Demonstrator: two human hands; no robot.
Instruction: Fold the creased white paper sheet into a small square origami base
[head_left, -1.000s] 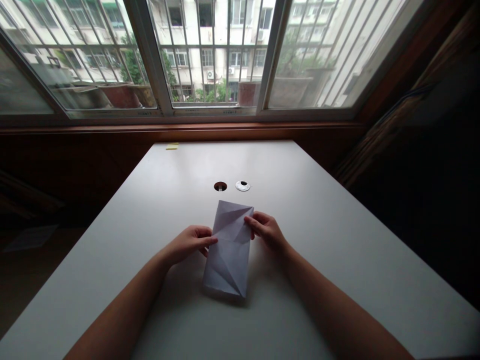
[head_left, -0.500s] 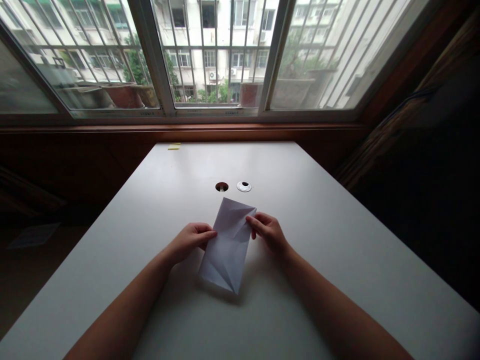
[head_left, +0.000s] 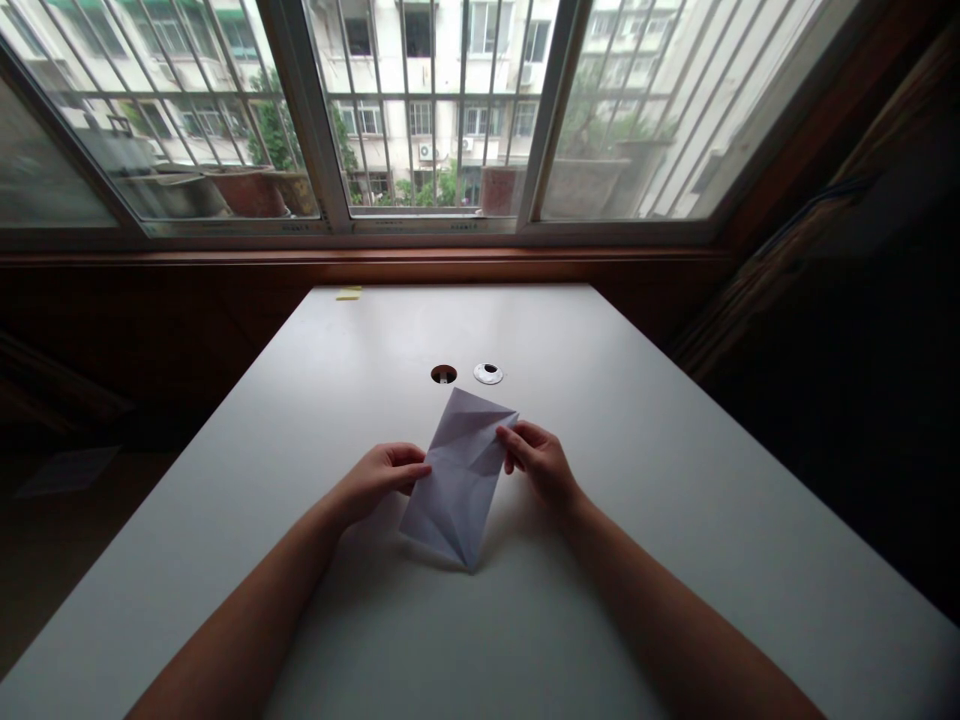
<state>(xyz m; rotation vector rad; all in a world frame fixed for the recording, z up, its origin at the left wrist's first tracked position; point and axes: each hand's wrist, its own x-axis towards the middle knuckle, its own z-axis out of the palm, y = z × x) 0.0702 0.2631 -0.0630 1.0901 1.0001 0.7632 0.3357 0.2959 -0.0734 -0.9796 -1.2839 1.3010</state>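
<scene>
A folded sheet of white paper (head_left: pixel 459 485), creased near its top right and lower right corners, is held tilted above the white table (head_left: pixel 645 560). My left hand (head_left: pixel 384 478) pinches its left edge, thumb on top and the other fingers mostly hidden beneath. On the opposite side, my right hand (head_left: pixel 536 458) grips the right edge near the upper corner between thumb and fingers. A soft shadow falls on the tabletop around the lower end of the paper.
Beyond the paper are a round cable hole (head_left: pixel 443 374) and a white ring-shaped cover (head_left: pixel 488 373). Yellow strips (head_left: pixel 349 293) lie at the far left corner. A barred window (head_left: pixel 435 120) rises behind the table, with a dark curtain (head_left: pixel 817 240) at right.
The paper has shifted slightly away from me and to the right, its lower end lifting a little. My right hand has moved slightly right; both hands keep their hold.
</scene>
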